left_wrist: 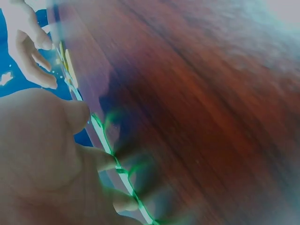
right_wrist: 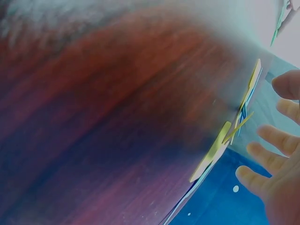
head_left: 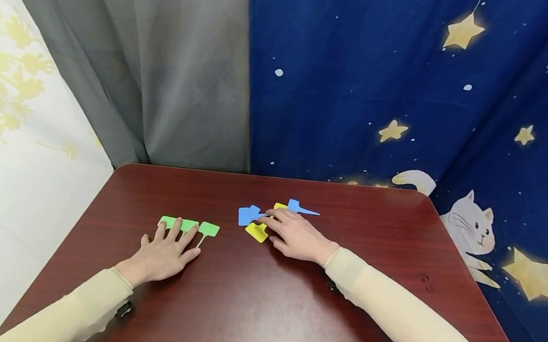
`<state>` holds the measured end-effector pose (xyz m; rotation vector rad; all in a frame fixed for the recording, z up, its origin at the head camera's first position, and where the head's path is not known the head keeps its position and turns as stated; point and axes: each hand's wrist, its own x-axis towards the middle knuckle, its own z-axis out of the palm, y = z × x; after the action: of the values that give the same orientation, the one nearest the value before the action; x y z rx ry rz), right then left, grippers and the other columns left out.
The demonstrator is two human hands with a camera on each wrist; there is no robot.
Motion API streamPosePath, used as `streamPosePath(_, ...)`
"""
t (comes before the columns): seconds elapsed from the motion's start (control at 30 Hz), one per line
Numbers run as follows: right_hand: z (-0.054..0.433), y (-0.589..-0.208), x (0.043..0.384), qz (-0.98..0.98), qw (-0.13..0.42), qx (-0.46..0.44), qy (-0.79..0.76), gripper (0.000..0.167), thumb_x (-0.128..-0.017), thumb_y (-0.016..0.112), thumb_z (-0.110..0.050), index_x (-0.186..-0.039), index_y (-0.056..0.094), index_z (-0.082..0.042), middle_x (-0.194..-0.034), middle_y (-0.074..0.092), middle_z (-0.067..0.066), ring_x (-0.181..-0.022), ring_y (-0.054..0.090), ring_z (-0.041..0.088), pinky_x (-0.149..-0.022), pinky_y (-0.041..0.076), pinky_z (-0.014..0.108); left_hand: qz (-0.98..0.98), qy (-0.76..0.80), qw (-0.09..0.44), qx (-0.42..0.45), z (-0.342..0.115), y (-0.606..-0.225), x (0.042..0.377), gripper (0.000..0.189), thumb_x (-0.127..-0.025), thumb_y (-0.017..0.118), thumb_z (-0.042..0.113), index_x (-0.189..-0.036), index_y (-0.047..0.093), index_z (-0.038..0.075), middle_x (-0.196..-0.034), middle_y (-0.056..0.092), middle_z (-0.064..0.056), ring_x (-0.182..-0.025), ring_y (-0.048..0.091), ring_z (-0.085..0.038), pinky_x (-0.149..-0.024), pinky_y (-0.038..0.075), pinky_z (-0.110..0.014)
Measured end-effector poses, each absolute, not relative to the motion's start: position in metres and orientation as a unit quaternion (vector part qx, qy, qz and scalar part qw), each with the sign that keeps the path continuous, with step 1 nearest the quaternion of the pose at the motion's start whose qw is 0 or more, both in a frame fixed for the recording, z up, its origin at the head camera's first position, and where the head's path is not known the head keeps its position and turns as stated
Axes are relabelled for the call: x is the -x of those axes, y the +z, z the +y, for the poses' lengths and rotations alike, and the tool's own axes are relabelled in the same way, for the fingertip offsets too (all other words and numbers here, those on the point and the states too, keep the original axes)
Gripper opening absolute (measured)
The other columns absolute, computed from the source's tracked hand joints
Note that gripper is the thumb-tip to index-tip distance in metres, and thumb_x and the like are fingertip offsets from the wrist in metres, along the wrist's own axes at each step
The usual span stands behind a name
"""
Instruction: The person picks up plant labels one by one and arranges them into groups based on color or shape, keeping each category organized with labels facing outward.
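Observation:
My left hand (head_left: 161,256) lies with spread fingers over a row of green T-shaped plant labels (head_left: 209,229) at the left of the table. Its fingertips touch the labels and partly cover them; the rightmost one shows beyond the fingers. To the right, my right hand (head_left: 301,237) is over a loose cluster of blue plant labels (head_left: 245,217) and yellow plant labels (head_left: 257,233). In the right wrist view its fingers (right_wrist: 272,138) are extended and spread, holding nothing, just above a yellow label (right_wrist: 213,152). The hand hides part of this cluster in the head view.
The dark red wooden table (head_left: 249,313) has rounded far corners. Behind it hang a grey curtain (head_left: 190,62) and a blue curtain (head_left: 343,89) with stars. A white patterned cloth (head_left: 12,177) hangs at the left. Black wrist straps (head_left: 125,310) show under the sleeves.

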<state>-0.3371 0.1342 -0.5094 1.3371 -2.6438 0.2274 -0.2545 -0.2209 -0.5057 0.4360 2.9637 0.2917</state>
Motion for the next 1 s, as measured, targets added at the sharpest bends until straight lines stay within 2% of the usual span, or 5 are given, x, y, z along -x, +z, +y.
streamPosePath(0.2,0.133,-0.510,0.334,-0.888,0.071,-0.448,0.078,0.052,-0.097,0.062,-0.024,-0.148,0.052,-0.018,-0.143,0.053,0.006,-0.132,0.046,0.022,-0.108,0.042,0.045,0.985,0.094,0.076,-0.122,-0.215,-0.506,0.256,0.071,-0.104,0.038,0.058,-0.161,0.029,0.017,-0.162,0.017,-0.029,-0.141,0.014,-0.063,-0.096,0.020,-0.084)
streamPosePath(0.33,0.134,-0.510,0.334,-0.886,0.077,-0.451,0.078,0.052,-0.097,0.063,-0.024,-0.147,0.053,-0.018,-0.142,0.053,0.007,-0.131,0.047,0.022,-0.107,0.043,0.045,0.987,0.091,0.050,-0.126,-0.212,-0.506,0.257,0.070,-0.103,0.041,0.058,-0.159,0.033,0.016,-0.162,0.018,-0.028,-0.143,0.014,-0.060,-0.100,0.014,-0.082)
streamPosePath(0.5,0.135,-0.508,0.334,-0.884,0.088,-0.451,0.080,0.052,-0.096,0.064,-0.022,-0.146,0.053,-0.017,-0.142,0.054,0.007,-0.131,0.047,0.023,-0.107,0.042,0.045,0.974,0.078,0.000,-0.214,-0.205,-0.511,0.259,0.068,-0.104,0.046,0.052,-0.158,0.036,0.014,-0.164,0.021,-0.020,-0.148,0.019,-0.046,-0.106,0.018,-0.076)
streamPosePath(0.63,0.135,-0.509,0.332,-0.885,0.081,-0.452,0.081,0.053,-0.096,0.064,-0.022,-0.147,0.053,-0.016,-0.142,0.053,0.007,-0.132,0.047,0.022,-0.108,0.042,0.045,0.961,0.071,0.006,-0.267,-0.197,-0.512,0.258,0.069,-0.104,0.049,0.049,-0.157,0.035,0.009,-0.164,0.022,-0.020,-0.150,0.022,-0.039,-0.110,0.022,-0.070)
streamPosePath(1.0,0.136,-0.509,0.331,-0.887,0.071,-0.449,0.078,0.054,-0.097,0.064,-0.023,-0.148,0.051,-0.017,-0.143,0.053,0.008,-0.133,0.045,0.022,-0.108,0.041,0.046,0.970,0.064,0.014,-0.234,-0.182,-0.517,0.261,0.070,-0.105,0.048,0.044,-0.154,0.034,-0.003,-0.159,0.026,-0.029,-0.146,0.025,-0.047,-0.114,0.026,-0.061)
